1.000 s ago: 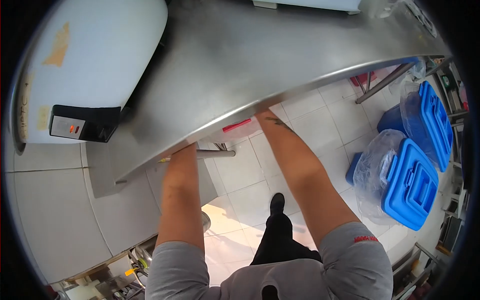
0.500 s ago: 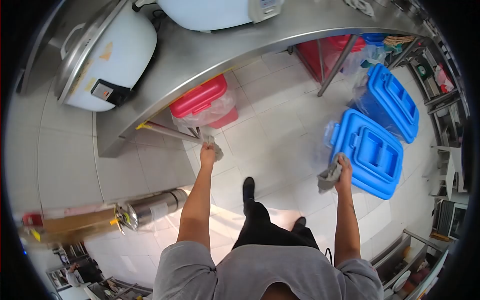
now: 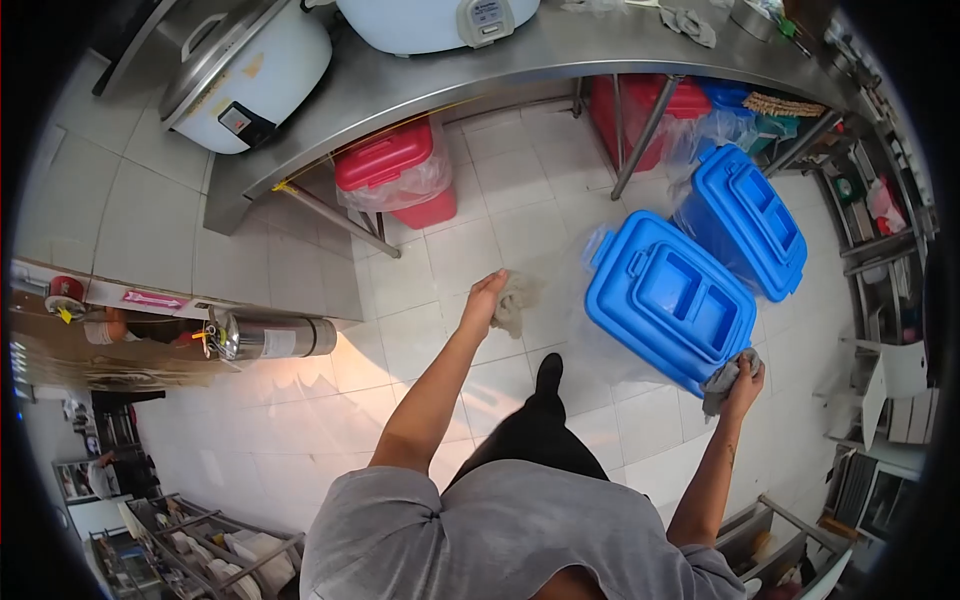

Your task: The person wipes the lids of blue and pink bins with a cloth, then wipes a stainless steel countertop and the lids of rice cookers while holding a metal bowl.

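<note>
Over the tiled floor [image 3: 505, 230], both arms out, one cloth per hand. Left hand [image 3: 485, 298]: fingers closed on a pale cloth [image 3: 514, 308] by one side, so the rest hangs loose, clear of the bins. It's blurred, so exact grip is hard to call. Right hand [image 3: 744, 380]: fingers wrapped round a bunched grey cloth [image 3: 718, 388], probably to keep it compact in the palm. That one sits at the near corner of the front blue lid [image 3: 660, 290] and overlaps it in view; can't tell if they touch. Rear blue lid [image 3: 752, 222] is just beyond. Red bin [image 3: 385, 158] is tucked under the tabletop [image 3: 390, 88], likely to save walkway; its liner [image 3: 405, 193] hangs outside the rim, presumably to hold the bag up. White cooker [image 3: 285, 75] stands on top, control panel outward, likely for easy reach.
</note>
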The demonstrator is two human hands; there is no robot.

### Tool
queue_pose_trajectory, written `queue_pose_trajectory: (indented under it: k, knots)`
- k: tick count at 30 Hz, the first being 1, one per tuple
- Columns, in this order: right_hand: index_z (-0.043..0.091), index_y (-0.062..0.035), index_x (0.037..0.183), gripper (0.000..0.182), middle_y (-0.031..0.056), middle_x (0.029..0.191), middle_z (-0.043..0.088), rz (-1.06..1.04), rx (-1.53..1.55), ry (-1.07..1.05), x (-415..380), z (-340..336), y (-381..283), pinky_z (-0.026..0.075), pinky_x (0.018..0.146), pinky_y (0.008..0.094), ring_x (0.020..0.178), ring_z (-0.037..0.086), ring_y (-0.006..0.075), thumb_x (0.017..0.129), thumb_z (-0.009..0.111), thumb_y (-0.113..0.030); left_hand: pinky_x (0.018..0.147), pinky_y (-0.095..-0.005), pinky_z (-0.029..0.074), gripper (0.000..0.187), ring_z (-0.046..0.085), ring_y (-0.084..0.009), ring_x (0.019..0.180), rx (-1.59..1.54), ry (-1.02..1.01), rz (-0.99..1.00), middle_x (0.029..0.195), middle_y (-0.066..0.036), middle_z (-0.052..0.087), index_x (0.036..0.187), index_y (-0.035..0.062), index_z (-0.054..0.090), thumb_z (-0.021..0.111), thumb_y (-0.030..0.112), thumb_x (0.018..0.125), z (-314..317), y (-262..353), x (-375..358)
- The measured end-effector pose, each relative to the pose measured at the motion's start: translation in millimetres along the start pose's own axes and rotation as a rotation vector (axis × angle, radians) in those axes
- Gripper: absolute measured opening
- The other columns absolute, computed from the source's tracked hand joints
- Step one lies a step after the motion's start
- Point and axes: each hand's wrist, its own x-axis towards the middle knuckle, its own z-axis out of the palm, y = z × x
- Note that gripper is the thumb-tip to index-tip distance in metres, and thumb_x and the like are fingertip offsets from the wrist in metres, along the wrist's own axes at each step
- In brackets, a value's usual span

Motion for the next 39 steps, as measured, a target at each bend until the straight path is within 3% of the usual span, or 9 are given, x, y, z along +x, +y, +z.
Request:
queue_pose_trajectory:
  k: [9, 12, 16, 19, 25, 30, 34, 37, 39]
  knots:
    - [0.058, 0.0002, 0.096, 0.019, 0.0084, 0.082, 0.06, -0.271, -0.349, -0.066, 78, 34, -43, 0.046, 0.072, 0.0296, 0.077, 0.057, 0.0174, 0.082, 0.058, -0.013, 0.074, -0.0283, 0.045, 0.03, 0.056, -0.0149, 0.081, 0.587, -0.034, 0.051, 0.099, -0.009, 0.059, 0.092, -0.0016, 0.064, 0.055, 0.027, 0.087, 125, 10, 68]
    - [0.057, -0.0014, 0.104, 0.026, 0.0089, 0.087, 0.061, -0.317, -0.394, -0.188, 117, 35, -20, 0.046, 0.076, 0.0306, 0.083, 0.057, 0.0187, 0.082, 0.06, -0.016, 0.084, -0.0302, 0.044, 0.028, 0.053, -0.0234, 0.102, 0.905, 0.088, 0.457, 0.106, -0.014, 0.056, 0.093, 0.0046, 0.066, 0.054, 0.028, 0.084, 166, -9, 94]
    - [0.052, -0.0119, 0.119, 0.046, 0.0181, 0.117, 0.049, -0.785, -0.702, -0.444, 157, 79, 8, 0.047, 0.079, 0.0415, 0.099, 0.055, 0.037, 0.079, 0.067, -0.03, 0.098, -0.052, 0.031, 0.037, 0.037, -0.0296, 0.123, 1.043, 0.043, 0.301, 0.13, -0.012, 0.042, 0.116, 0.013, 0.057, 0.055, 0.03, 0.083, 216, -91, 128]
    - [0.053, -0.0222, 0.121, 0.053, 0.0154, 0.111, 0.05, -0.595, -0.97, -0.628, 165, 105, 31, 0.047, 0.079, 0.0445, 0.097, 0.056, 0.0368, 0.077, 0.063, -0.051, 0.089, -0.0556, 0.032, 0.041, 0.041, -0.036, 0.112, 1.196, 0.413, 0.483, 0.121, -0.014, 0.045, 0.12, 0.0142, 0.05, 0.056, 0.019, 0.08, 241, -154, 99]
    - [0.057, -0.0213, 0.116, 0.051, 0.0143, 0.108, 0.053, -0.605, -0.938, -0.828, 190, 93, 40, 0.046, 0.08, 0.0432, 0.096, 0.056, 0.0358, 0.078, 0.058, -0.055, 0.084, -0.0501, 0.036, 0.043, 0.044, -0.0404, 0.098, 1.012, 0.836, 0.569, 0.109, -0.024, 0.045, 0.115, 0.0052, 0.049, 0.056, 0.004, 0.072, 300, -255, 2]
    - [0.058, -0.01, 0.115, 0.052, 0.0235, 0.111, 0.053, -0.499, -0.723, -0.535, 258, 67, 84, 0.04, 0.091, 0.044, 0.107, 0.049, 0.0393, 0.077, 0.063, -0.046, 0.077, -0.0486, 0.039, 0.047, 0.044, -0.0399, 0.097, 0.999, 0.462, 0.551, 0.111, -0.022, 0.041, 0.116, 0.0117, 0.051, 0.06, 0.005, 0.071, 376, -307, -83]
    - [0.048, -0.0001, 0.124, 0.065, 0.0226, 0.119, 0.052, -0.239, -0.907, -0.441, 279, -8, 139, 0.039, 0.092, 0.0437, 0.109, 0.05, 0.037, 0.079, 0.064, -0.045, 0.076, -0.0459, 0.039, 0.043, 0.044, -0.0356, 0.096, 0.994, 0.601, 0.585, 0.11, -0.016, 0.042, 0.112, 0.0157, 0.053, 0.062, 0.006, 0.071, 355, -295, -53]
    - [0.041, 0.0035, 0.126, 0.066, 0.0173, 0.116, 0.053, 0.318, 0.217, -0.498, 263, 2, 171, 0.043, 0.088, 0.0395, 0.104, 0.053, 0.0291, 0.081, 0.066, -0.037, 0.076, -0.0443, 0.038, 0.042, 0.045, -0.0333, 0.095, 0.974, 0.623, 0.616, 0.107, -0.014, 0.044, 0.11, 0.0169, 0.055, 0.063, 0.006, 0.071, 343, -290, -41]
    - [0.042, 0.0043, 0.125, 0.061, 0.0146, 0.114, 0.053, 0.27, 0.205, -0.516, 253, 2, 160, 0.045, 0.085, 0.0362, 0.101, 0.054, 0.0248, 0.082, 0.066, -0.031, 0.076, -0.0437, 0.037, 0.04, 0.045, -0.0324, 0.094, 0.954, 0.61, 0.626, 0.105, -0.013, 0.045, 0.109, 0.0177, 0.056, 0.063, 0.006, 0.071, 332, -283, -34]
